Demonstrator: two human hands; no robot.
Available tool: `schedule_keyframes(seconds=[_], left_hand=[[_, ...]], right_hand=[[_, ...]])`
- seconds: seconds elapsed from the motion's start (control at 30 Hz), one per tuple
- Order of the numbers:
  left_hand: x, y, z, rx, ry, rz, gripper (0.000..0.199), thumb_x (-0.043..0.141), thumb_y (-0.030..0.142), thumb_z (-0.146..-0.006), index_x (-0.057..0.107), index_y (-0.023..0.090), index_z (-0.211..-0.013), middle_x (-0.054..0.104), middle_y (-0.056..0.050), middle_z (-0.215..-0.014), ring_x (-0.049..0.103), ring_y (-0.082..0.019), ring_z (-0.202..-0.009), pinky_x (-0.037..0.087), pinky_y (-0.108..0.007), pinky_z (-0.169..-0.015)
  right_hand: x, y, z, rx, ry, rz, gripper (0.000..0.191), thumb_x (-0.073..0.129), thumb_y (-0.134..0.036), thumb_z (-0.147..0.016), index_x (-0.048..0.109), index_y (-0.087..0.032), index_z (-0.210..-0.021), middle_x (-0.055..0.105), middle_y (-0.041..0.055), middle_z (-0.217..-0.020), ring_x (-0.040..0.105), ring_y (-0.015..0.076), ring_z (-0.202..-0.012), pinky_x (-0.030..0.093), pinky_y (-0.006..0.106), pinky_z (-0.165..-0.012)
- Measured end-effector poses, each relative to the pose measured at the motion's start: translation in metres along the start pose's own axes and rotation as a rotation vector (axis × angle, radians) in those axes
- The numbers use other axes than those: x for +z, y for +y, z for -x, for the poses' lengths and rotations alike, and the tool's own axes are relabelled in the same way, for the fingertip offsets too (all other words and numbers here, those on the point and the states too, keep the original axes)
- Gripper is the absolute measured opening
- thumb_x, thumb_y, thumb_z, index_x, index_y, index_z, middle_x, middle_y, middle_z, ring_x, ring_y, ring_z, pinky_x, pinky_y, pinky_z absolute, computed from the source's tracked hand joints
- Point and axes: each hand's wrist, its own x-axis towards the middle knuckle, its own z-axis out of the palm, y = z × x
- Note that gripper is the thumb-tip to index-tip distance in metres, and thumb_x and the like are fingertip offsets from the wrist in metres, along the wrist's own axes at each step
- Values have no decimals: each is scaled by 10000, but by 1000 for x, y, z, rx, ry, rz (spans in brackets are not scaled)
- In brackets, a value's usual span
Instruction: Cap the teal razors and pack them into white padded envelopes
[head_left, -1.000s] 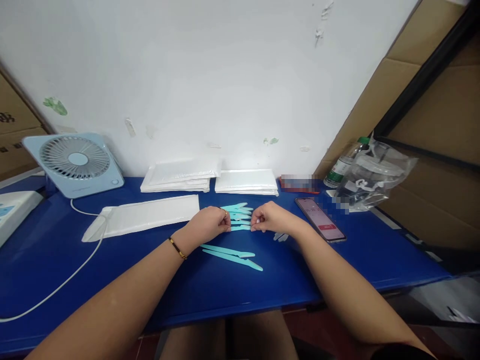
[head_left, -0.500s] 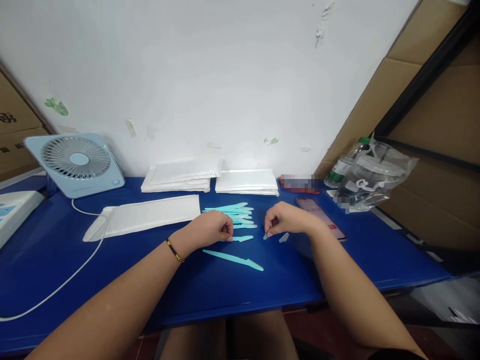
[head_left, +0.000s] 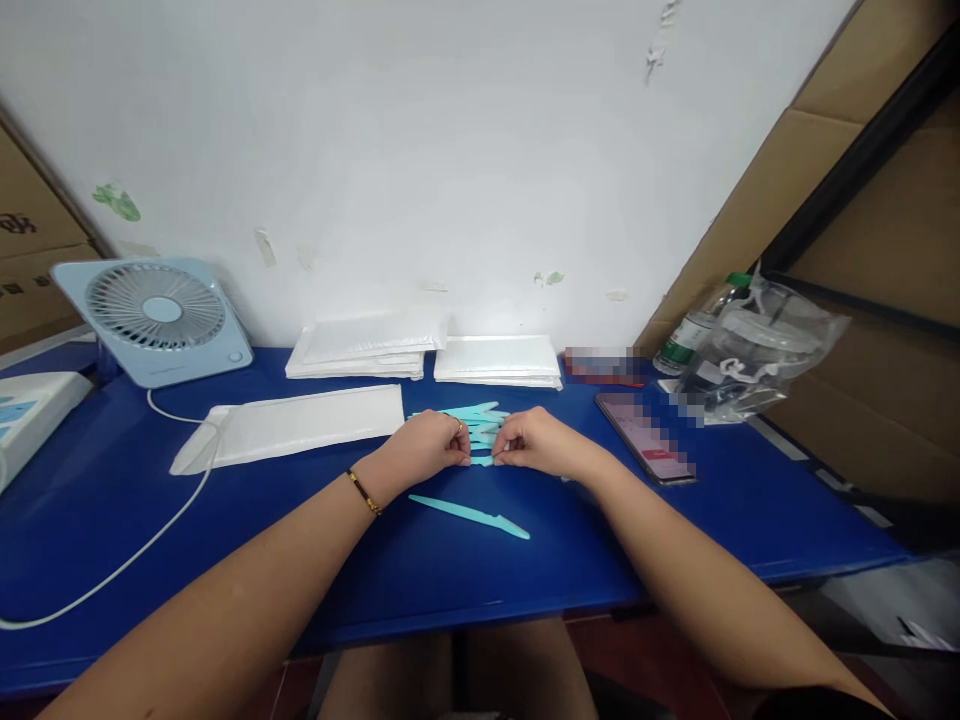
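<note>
Turquoise razor (head_left: 481, 461) is pinched by the left hand (head_left: 429, 450) and, at its tip, the right hand (head_left: 546, 442), between the near and far edges of a blue surface (head_left: 585, 560). More razors (head_left: 472, 412) lie just beyond, a lone razor (head_left: 469, 514) closer to the near edge, white packets (head_left: 499, 358) along the far edge.

We cannot inspect the full turquoise tool (head_left: 481, 461) pinched between the hands: the left hand (head_left: 431, 445) covers its left end, and the right hand (head_left: 538, 443) conceals its tip. Both hands also block part of the turquoise pile (head_left: 480, 413) on their far side. We find the red item (head_left: 625, 381) and phone (head_left: 634, 425) partly pixelated at right. The left picture edge cuts off the white device (head_left: 49, 395) and cable (head_left: 174, 527).
</note>
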Motion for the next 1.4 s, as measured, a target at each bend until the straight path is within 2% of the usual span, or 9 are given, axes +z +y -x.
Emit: schedule_keyframes(seconds=[0.1, 0.23, 0.4, 0.47, 0.67, 0.87, 1.1, 1.23, 1.4], left_hand=[[0, -1, 0, 8, 2, -16, 86, 615, 272, -740, 677, 212, -745, 658, 7, -698, 572, -138, -641, 357, -219, -549], [-8, 7, 9, 61, 79, -22, 211, 664, 378, -714, 668, 218, -851, 650, -5, -808, 572, -147, -710, 364, -222, -580], [-15, 21, 24, 187, -250, 113, 257, 720, 436, -650, 667, 235, -801, 638, 36, -718, 564, -115, -631, 352, -204, -528], [-13, 24, 24, 161, -267, 111, 184, 708, 382, -677, 654, 221, -748, 630, 43, -653, 553, -106, -591, 340, -205, -517], [-8, 21, 18, 15, -98, 9, 130, 671, 344, -710, 649, 217, -696, 646, 23, -666, 551, -126, -598, 310, -222, -499], [-7, 21, 18, 7, -89, -12, 138, 673, 360, -704, 652, 224, -695, 655, 20, -686, 557, -139, -627, 309, -225, -503], [-2, 20, 15, -2, -69, -59, 129, 684, 350, -700, 655, 224, -697, 653, 23, -669, 554, -138, -614, 300, -231, -512], [0, 18, 13, 7, -63, -65, 130, 695, 344, -694, 652, 222, -686, 647, 27, -661, 552, -135, -613, 302, -232, -516], [1, 20, 12, -2, -107, -90, 111, 677, 324, -711, 653, 216, -699, 631, 23, -653, 558, -138, -622, 328, -236, -530]], right_hand=[[-1, -3, -1, -21, 16, 14, 93, 647, -221, -758, 713, -174, -803, 652, 21, -749, 581, 113, -648, 407, 203, -590], [-27, 7, 19, 37, -8, -43, 182, 666, -302, -736, 710, -180, -863, 652, 33, -834, 587, 121, -679, 436, 213, -609], [-58, 33, 51, 283, -259, -29, 272, 750, -284, -582, 725, -195, -838, 660, 1, -720, 583, 131, -602, 423, 212, -534], [-57, 33, 51, 342, -307, -34, 234, 739, -267, -574, 725, -186, -793, 658, -7, -646, 586, 135, -576, 415, 210, -519], [-39, 12, 34, 276, -314, -125, 156, 667, -281, -654, 705, -172, -760, 682, 10, -650, 615, 140, -582, 435, 212, -532], [-32, 6, 27, 195, -288, -136, 168, 679, -288, -665, 702, -166, -778, 689, 11, -662, 621, 135, -584, 441, 208, -539], [-20, -6, 19, 114, -158, -91, 154, 707, -234, -647, 711, -165, -784, 686, 6, -686, 621, 127, -617, 428, 192, -544], [-19, -6, 18, 102, -180, -56, 62, 680, -177, -663, 709, -163, -716, 669, -6, -628, 604, 112, -571, 408, 186, -528], [-19, -9, 18, 100, -198, -63, 80, 625, -168, -719, 702, -158, -738, 660, 1, -632, 606, 115, -569, 432, 204, -566]])
